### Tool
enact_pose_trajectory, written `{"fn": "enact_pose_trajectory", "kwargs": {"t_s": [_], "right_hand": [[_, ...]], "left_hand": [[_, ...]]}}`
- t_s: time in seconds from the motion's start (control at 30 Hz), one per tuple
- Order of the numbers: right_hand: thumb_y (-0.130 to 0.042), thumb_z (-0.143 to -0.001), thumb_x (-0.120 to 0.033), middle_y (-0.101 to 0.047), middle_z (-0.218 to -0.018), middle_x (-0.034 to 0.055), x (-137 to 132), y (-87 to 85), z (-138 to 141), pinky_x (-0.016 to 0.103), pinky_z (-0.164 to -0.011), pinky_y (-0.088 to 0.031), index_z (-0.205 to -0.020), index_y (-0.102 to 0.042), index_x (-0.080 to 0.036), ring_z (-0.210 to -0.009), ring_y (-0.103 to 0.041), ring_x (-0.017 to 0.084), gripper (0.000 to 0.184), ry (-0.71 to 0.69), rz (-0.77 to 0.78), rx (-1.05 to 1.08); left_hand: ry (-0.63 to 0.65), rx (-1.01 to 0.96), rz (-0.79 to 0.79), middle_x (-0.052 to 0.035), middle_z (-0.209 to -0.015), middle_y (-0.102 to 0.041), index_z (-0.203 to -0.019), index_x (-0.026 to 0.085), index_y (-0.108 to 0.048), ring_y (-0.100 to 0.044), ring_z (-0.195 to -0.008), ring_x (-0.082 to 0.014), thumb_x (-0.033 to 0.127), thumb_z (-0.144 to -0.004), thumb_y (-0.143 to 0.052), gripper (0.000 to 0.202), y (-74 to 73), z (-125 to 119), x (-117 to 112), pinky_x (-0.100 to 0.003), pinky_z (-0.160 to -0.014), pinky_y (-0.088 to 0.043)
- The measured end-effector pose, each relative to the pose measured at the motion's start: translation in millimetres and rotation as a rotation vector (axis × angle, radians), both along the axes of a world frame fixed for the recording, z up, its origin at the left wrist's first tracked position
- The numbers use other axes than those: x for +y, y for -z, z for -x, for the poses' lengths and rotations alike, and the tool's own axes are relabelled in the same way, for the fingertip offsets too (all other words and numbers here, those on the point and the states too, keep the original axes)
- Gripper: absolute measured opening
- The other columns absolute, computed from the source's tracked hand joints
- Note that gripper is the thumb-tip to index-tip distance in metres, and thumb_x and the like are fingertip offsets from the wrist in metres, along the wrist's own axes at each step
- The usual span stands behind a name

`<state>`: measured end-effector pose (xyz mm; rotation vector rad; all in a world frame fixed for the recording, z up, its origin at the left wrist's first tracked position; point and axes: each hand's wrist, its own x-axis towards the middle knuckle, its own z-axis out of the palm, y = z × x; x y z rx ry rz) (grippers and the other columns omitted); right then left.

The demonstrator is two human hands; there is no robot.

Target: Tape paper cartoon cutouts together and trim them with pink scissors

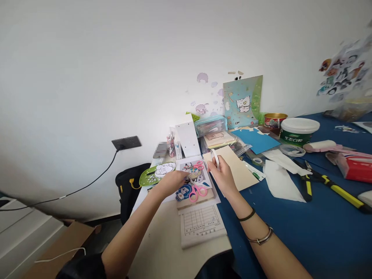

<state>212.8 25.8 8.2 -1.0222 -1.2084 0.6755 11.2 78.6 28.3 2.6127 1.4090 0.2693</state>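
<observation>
My right hand (223,176) grips a narrow white roll of tape (215,158), held upright above a cream sheet (241,170). Over a colourful printed picture (207,183), my left hand (173,181) has its fingers closed in a pinch. What lies between those fingertips is too small to make out. Pink-handled scissors (198,192) rest just under the left fingers, and another pink handle (198,165) shows a little farther back. A blue-haired cartoon cutout (183,192) lies beside the scissors.
A green tray (149,177) with a white cutout stands left. Nearer me lies a printed form (202,221). Rightward on the blue cloth are white paper pieces (280,182), yellow-black pliers (306,188) and a white-lidded tub (299,131). A white box (188,139) stands behind.
</observation>
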Motion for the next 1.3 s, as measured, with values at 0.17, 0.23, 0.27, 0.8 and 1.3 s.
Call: {"fn": "enact_pose_trajectory", "kwargs": {"t_s": [0.17, 0.23, 0.27, 0.8, 1.3], "right_hand": [[-0.053, -0.085, -0.037, -0.052, -0.061, -0.0047, -1, -2.4, 0, 0.026, -0.059, -0.034, -0.070, -0.040, -0.022, -0.056, -0.044, 0.013, 0.025, -0.020, 0.016, -0.003], [-0.053, -0.085, -0.038, -0.051, -0.061, -0.0051, -1, -3.4, 0, 0.025, -0.058, -0.034, -0.070, -0.039, -0.022, -0.055, -0.043, 0.013, 0.026, -0.033, 0.024, -0.002], [-0.053, -0.085, -0.038, -0.051, -0.060, -0.0053, -1, -3.9, 0, 0.025, -0.058, -0.034, -0.070, -0.039, -0.022, -0.055, -0.043, 0.013, 0.026, -0.041, 0.028, 0.000], [-0.043, -0.091, -0.042, -0.041, -0.051, -0.0043, 2, -3.9, 1, 0.027, -0.052, -0.025, -0.064, -0.043, -0.020, -0.049, -0.031, 0.012, 0.034, -0.319, 0.047, 0.343], [-0.041, -0.079, -0.031, -0.026, -0.047, -0.0019, -11, -11.0, 0, 0.033, -0.057, -0.025, -0.048, -0.037, -0.019, -0.050, -0.024, 0.014, 0.033, -0.752, -0.187, 0.673]], "left_hand": [[0.053, 0.172, 0.047, -0.0082, -0.112, -0.061, -0.112, 0.016, -0.057, -0.062, -0.093, -0.0196, 0.030, -0.089, -0.054, 0.027, 2.7, -7, 9, -0.040, -0.079, -0.052], [0.059, 0.198, 0.050, -0.0079, -0.110, -0.061, -0.112, 0.015, -0.057, -0.062, -0.092, -0.0196, 0.030, -0.089, -0.054, 0.027, 3.8, -8, 11, -0.040, -0.078, -0.052], [0.059, 0.199, 0.050, -0.0075, -0.108, -0.062, -0.111, 0.014, -0.058, -0.062, -0.090, -0.0193, 0.030, -0.089, -0.054, 0.027, 4.2, -8, 11, -0.040, -0.078, -0.052], [-0.023, -0.760, 0.301, -0.0090, -0.086, -0.073, -0.096, 0.015, -0.061, -0.070, -0.081, -0.0211, 0.033, -0.077, -0.061, 0.027, -37.5, -12, 48, -0.035, -0.077, -0.053], [0.471, -1.052, 1.042, 0.0025, -0.066, -0.064, -0.082, 0.018, -0.051, -0.054, -0.059, -0.0085, 0.010, -0.071, -0.073, 0.025, -70.0, -18, -9, -0.022, -0.061, -0.043]]}}
